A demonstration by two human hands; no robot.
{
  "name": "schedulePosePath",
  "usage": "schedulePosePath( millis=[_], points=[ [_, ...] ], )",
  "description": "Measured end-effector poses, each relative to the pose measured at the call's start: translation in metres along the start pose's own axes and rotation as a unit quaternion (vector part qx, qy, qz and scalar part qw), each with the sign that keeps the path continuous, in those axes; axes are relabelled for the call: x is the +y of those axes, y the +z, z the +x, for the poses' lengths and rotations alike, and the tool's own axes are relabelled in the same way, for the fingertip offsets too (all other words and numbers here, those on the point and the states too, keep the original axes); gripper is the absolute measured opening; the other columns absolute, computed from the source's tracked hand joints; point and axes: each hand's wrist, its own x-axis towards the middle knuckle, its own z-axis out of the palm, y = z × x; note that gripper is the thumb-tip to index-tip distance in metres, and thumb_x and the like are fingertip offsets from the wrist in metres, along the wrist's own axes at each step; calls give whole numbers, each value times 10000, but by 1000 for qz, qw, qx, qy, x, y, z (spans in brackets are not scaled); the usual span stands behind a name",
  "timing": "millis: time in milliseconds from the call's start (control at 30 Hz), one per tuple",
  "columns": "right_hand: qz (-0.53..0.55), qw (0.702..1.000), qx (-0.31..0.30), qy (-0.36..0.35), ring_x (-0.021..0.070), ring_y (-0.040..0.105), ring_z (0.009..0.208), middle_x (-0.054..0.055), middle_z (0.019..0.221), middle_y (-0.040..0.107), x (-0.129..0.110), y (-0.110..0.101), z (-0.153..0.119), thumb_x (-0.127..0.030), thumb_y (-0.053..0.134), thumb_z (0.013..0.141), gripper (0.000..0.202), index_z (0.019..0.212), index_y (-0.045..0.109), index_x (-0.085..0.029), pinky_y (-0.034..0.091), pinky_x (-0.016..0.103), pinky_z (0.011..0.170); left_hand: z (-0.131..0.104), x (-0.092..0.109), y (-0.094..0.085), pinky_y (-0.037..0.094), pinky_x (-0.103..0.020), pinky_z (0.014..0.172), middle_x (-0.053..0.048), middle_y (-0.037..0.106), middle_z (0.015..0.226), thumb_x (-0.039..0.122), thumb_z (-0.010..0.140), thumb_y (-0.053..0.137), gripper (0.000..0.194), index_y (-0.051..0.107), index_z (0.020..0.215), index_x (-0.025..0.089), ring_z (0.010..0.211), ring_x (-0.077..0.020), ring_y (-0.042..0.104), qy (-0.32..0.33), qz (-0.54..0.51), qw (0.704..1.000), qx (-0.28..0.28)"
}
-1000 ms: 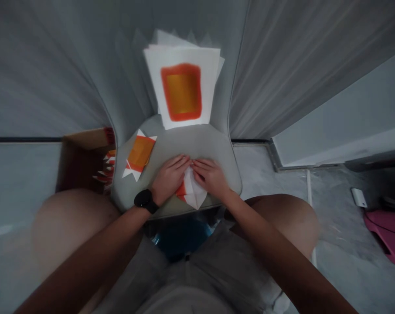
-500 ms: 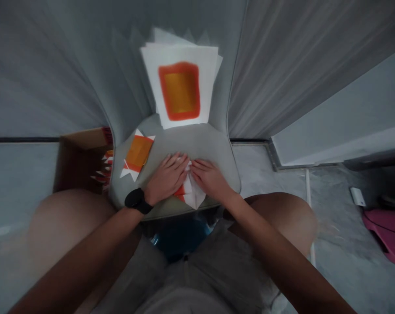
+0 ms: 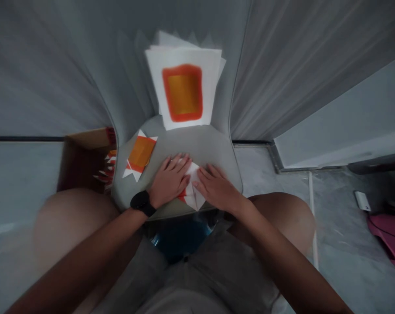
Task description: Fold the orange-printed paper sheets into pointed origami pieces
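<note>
On the gray chair seat, the folded white-and-red paper lies under your hands, long axis seemingly twelve-to-six; your left hand, spread, covers more, at nine; your right hand, loosely fanned, touches at three.

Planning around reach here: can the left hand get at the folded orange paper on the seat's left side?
Probably yes: the left hand lies close to the folded orange paper, with nothing visible between them, though it now rests on another paper.
</note>
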Motion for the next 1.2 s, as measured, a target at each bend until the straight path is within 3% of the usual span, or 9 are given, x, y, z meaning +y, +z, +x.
schedulePosePath(
  millis=[200,333,467,567,633,833,1033,1200],
  points=[
    [-30,998,46,7,416,513,1433,228,1383,687,-21,-1,6,-442,429,1092,485,1352,691,-129,332,664,1216,0,0,3,220,-578,1294,-93,402,1689,391,1083,381,566,394,1622,219,1583,-321,323,-2,-8,1000,3],
    [-60,997,18,51,364,702,1157,211,1123,789,-34,-15,23,-374,410,1105,443,1102,789,-145,421,610,1135,0,-1,-3,299,-541,1265,-109,480,1636,341,1091,360,502,454,1565,204,1530,-299,407,-11,-34,998,45],
    [-60,991,0,120,308,756,847,190,884,801,-39,-29,47,-359,432,1101,472,916,812,-147,511,516,940,-6,2,-13,501,-514,1054,-166,674,1311,420,1036,516,385,614,1322,182,1246,-342,615,-208,-19,962,174],
    [-51,986,14,159,324,745,895,194,923,794,-35,-30,64,-350,507,1077,384,948,805,-146,510,472,848,-12,3,-17,552,-467,854,-130,705,1055,515,979,608,353,653,1126,197,1006,-334,673,-286,3,947,146],
    [-43,987,24,156,321,728,955,184,975,789,-30,-26,71,-361,583,1047,298,987,792,-156,506,453,853,-14,4,-16,545,-428,779,-99,705,971,535,964,631,322,653,1032,220,925,-310,678,-279,6,954,112],
    [-12,991,54,124,290,680,989,146,1035,766,-14,-9,77,-346,696,982,178,1058,748,-194,504,412,862,-2,8,-14,490,-396,674,-84,706,873,465,935,684,236,644,914,233,813,-286,662,-294,-17,951,91],
    [6,991,48,125,300,671,1000,137,1038,757,-7,-4,80,-354,695,974,167,1025,738,-201,507,418,876,-3,2,-15,497,-349,702,-47,772,941,422,984,609,204,692,1016,239,799,-234,704,-291,-136,938,126],
    [38,988,55,141,275,647,966,109,990,738,-5,-2,83,-383,758,932,186,963,726,-201,490,404,892,1,-6,-14,514,-349,723,-37,799,907,421,980,620,208,732,990,246,826,-247,743,-324,-140,926,136]
  ],
)
